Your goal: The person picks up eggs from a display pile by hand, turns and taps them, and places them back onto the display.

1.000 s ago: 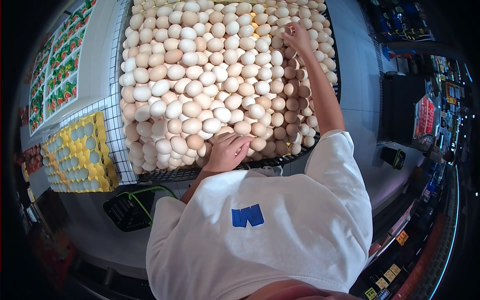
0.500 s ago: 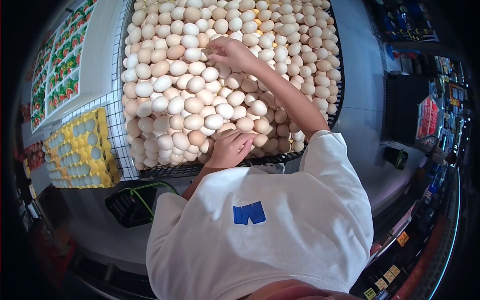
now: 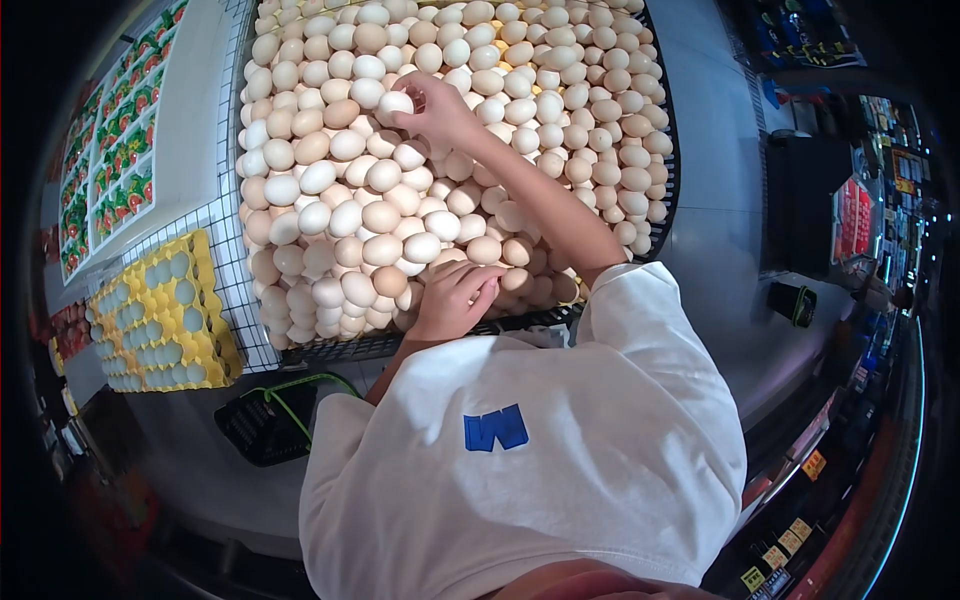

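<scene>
A big heap of loose eggs (image 3: 560,110), white to brown, fills a black wire bin (image 3: 350,347) in front of me. My right hand (image 3: 437,108) reaches over the upper left of the heap and grips a pale egg (image 3: 395,103) with its fingertips. My left hand (image 3: 453,298) rests curled on the eggs at the near edge of the bin, fingers bent over them; whether it holds one I cannot tell. My white T-shirt with a blue mark fills the lower middle of the view.
A yellow tray (image 3: 215,335) of pale bluish eggs stands left of the bin. A black shopping basket with green handles (image 3: 265,420) sits on the floor below it. Boxed goods (image 3: 105,165) lie at far left. Shelves with products (image 3: 880,230) run along the right.
My right hand swept from the far upper right of the heap across to the upper left and closed on a pale egg. My left hand stayed at the near edge.
</scene>
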`<state>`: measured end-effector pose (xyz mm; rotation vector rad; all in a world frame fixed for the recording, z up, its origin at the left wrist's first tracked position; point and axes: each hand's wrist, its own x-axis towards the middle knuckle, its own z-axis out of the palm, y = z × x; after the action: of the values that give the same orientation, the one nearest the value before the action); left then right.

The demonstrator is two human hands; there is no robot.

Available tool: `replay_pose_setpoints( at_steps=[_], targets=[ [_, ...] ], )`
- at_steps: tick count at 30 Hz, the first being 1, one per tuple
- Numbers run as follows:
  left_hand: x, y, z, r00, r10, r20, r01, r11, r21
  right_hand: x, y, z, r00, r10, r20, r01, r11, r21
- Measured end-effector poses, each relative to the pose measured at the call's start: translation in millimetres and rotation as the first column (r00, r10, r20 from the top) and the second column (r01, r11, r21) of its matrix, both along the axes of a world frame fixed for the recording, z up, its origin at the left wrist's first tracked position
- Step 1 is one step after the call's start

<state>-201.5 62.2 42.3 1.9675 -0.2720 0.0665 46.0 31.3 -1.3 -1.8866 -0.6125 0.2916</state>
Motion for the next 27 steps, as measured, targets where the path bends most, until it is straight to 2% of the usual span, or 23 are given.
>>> replay_pose_setpoints(
  at_steps=[1, 3, 5, 7, 9, 10, 11, 12, 16, 18, 21, 27],
  targets=[
    [0.5, -0.1, -0.9, 1.000, 0.016, 0.021, -0.016, 1.000, -0.020, 5.3, -15.1, 2.0, 0.997, 0.011, -0.082, -0.008, 0.999, 0.035],
    [0.4, -0.2, -1.9, 0.999, 0.035, 0.039, -0.034, 0.999, -0.042, 16.0, -48.3, 6.3, 0.996, -0.057, -0.067, 0.054, 0.998, -0.040],
    [1.1, -0.9, -1.6, 0.994, 0.056, 0.093, -0.053, 0.998, -0.030, 32.2, -89.6, 7.1, 0.992, -0.115, 0.046, 0.120, 0.985, -0.121],
    [1.0, -1.2, -0.8, 0.994, 0.052, 0.096, -0.049, 0.998, -0.030, 50.7, -132.9, 9.8, 0.980, -0.199, 0.006, 0.198, 0.968, -0.155],
    [0.4, -0.9, -1.2, 0.994, 0.049, 0.101, -0.046, 0.999, -0.029, 72.6, -176.1, 4.0, 0.945, -0.177, 0.274, 0.266, 0.905, -0.333],
    [-0.9, 0.0, -1.6, 0.998, 0.026, 0.064, -0.026, 1.000, -0.008, 76.4, -188.5, 7.0, 0.945, -0.175, 0.276, 0.265, 0.904, -0.336],
    [-1.5, 0.6, -1.7, 1.000, 0.003, 0.028, -0.004, 1.000, 0.013, 79.7, -198.9, 9.1, 0.938, -0.159, 0.307, 0.292, 0.841, -0.456],
    [-1.4, 0.3, -2.1, 1.000, 0.004, 0.031, -0.004, 1.000, 0.012, 83.7, -206.4, 9.2, 0.931, -0.140, 0.336, 0.318, 0.761, -0.566],
    [-1.4, 0.9, -2.5, 0.999, -0.003, 0.033, 0.003, 1.000, 0.013, 88.0, -215.2, -4.6, 0.942, -0.032, 0.335, 0.247, 0.744, -0.621],
    [-1.1, 2.7, -1.8, 0.999, 0.005, 0.035, -0.005, 1.000, 0.018, 89.6, -211.0, -11.1, 0.896, 0.084, 0.435, 0.262, 0.691, -0.674],
    [-1.6, 5.0, -2.3, 0.998, 0.023, 0.056, -0.024, 0.999, 0.024, 87.9, -207.0, -16.8, 0.845, 0.154, 0.512, 0.303, 0.651, -0.696],
    [-1.9, 5.6, -3.2, 0.999, 0.030, 0.036, -0.032, 0.999, 0.042, 89.1, -205.9, -15.1, 0.844, 0.179, 0.506, 0.303, 0.620, -0.724]
  ],
)
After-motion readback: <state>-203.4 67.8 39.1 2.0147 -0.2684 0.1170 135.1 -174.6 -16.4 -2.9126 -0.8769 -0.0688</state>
